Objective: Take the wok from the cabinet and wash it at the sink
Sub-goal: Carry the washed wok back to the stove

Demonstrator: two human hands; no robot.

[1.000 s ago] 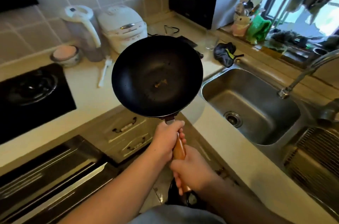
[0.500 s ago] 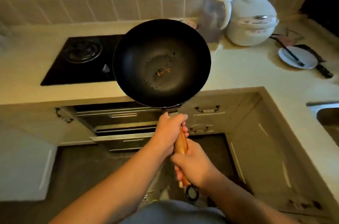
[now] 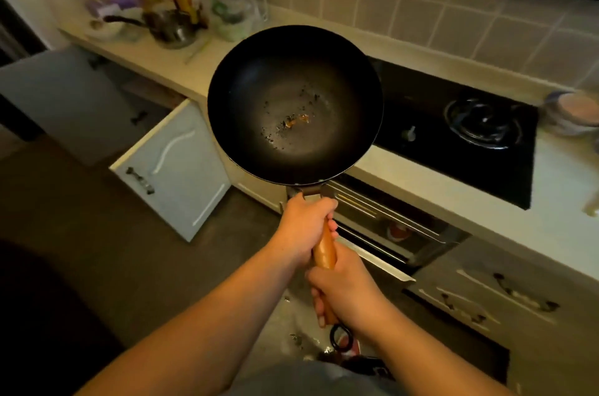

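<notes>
A black wok [image 3: 295, 104] with a wooden handle [image 3: 325, 251] is held level in front of me, over the counter edge beside the stove. Small food scraps lie in its bottom. My left hand [image 3: 306, 228] grips the handle close to the bowl. My right hand [image 3: 348, 293] grips the handle's lower end, just above its black hanging ring [image 3: 342, 335]. The sink is out of view.
A black gas hob [image 3: 470, 130] is set in the pale counter [image 3: 453, 201] at right. A white cabinet door [image 3: 175, 165] stands open at lower left. A pulled-out metal drawer rack [image 3: 382, 227] sits below the wok. Pots and bags [image 3: 175, 13] crowd the far-left counter.
My view has swung left, away from the sink, past the hob to the left end of the counter. The wok stays held in both hands in front of me.
</notes>
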